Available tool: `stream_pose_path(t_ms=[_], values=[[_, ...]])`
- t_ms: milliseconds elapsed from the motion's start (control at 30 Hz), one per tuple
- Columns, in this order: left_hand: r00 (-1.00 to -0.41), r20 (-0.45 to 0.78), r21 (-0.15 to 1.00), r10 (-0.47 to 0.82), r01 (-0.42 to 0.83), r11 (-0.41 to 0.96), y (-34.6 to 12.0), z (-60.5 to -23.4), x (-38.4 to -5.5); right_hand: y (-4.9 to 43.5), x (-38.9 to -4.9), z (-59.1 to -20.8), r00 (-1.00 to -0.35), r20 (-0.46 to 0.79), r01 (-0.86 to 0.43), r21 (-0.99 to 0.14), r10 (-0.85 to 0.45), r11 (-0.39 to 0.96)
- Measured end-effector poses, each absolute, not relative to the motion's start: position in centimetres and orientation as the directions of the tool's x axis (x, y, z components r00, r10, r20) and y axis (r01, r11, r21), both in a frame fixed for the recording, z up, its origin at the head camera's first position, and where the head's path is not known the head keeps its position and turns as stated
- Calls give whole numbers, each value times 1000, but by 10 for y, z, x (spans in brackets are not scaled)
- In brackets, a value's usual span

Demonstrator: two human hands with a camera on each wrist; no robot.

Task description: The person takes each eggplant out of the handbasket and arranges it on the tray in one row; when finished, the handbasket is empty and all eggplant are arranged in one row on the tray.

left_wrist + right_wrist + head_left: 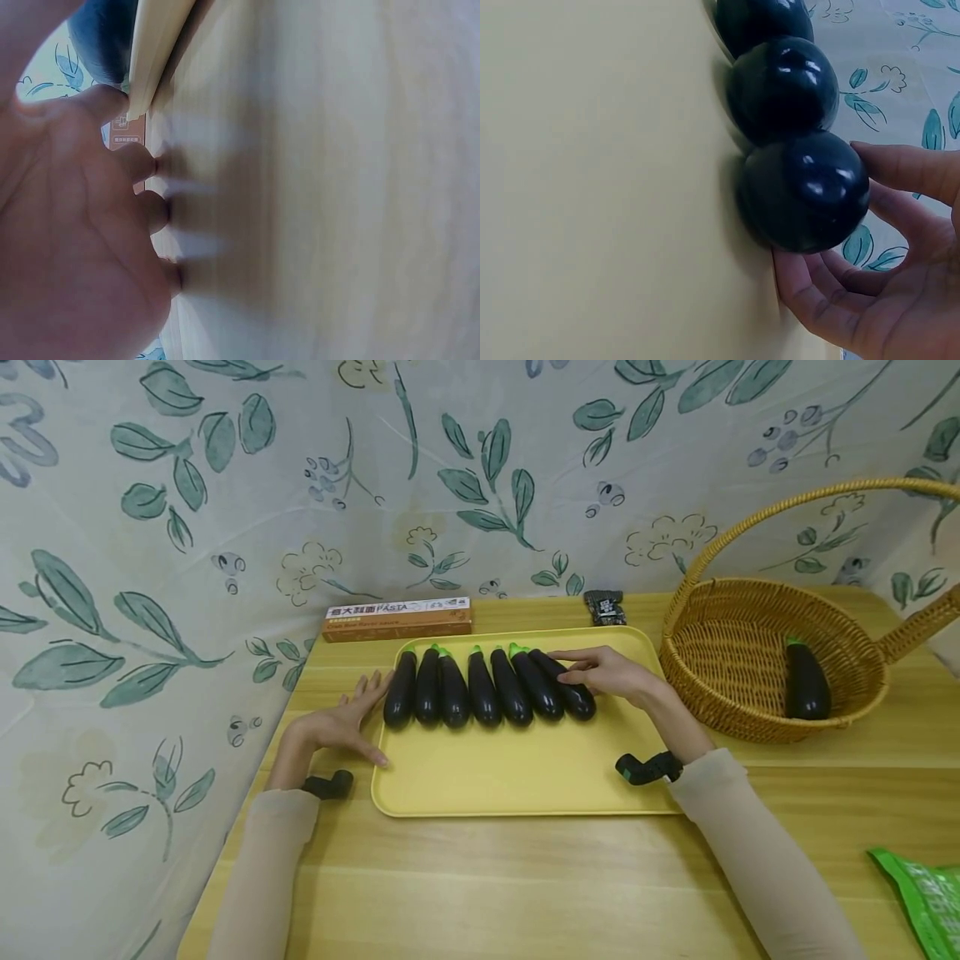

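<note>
Several dark eggplants point(484, 693) with green stem ends lie side by side in a row on a yellow tray point(502, 777). My right hand point(611, 672) holds the eggplant at the row's right end, thumb on its top and fingers along its outer side. The right wrist view shows the round end of that eggplant point(806, 191) against its neighbour. At the tray's left edge my left hand point(341, 722) is spread, thumb at the rim. In the left wrist view, fingertips point(154, 210) of that hand rest on the wooden table beside the tray's side.
A wicker basket point(735, 702) with a tall handle stands right of the tray, one eggplant point(807, 681) inside. Behind the tray are a pasta box point(397, 620) and a small dark packet point(604, 607). A green bag point(930, 897) lies at the right front. Patterned cloth hangs behind.
</note>
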State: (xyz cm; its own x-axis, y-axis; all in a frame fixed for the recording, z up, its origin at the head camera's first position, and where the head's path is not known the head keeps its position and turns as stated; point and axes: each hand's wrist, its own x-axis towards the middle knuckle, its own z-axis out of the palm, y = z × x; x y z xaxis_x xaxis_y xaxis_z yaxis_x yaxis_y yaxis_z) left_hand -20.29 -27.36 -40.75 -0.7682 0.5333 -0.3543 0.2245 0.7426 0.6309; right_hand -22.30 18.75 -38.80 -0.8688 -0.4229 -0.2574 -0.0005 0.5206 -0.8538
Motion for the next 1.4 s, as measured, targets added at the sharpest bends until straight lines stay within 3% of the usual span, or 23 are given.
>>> stream_pose_path(t_ms=[367,867,1200,1400], values=[[-770,-353,630,531,224,743,-273,-408,-202,201,-213,-379,-866,-246,-27,-846,-436,532],[-769,-356,619,532,232,750,-273,-409,-203,258,-164,-335,-859,-180,-169,-783,-479,598],[-771,-360,615,525,228,755,-274,-408,-202,328,-151,-318,-967,-83,-107,-725,-241,681],[-773,-361,615,521,223,756,-274,-407,-202,360,-154,-320,-982,-157,43,-736,-108,676]])
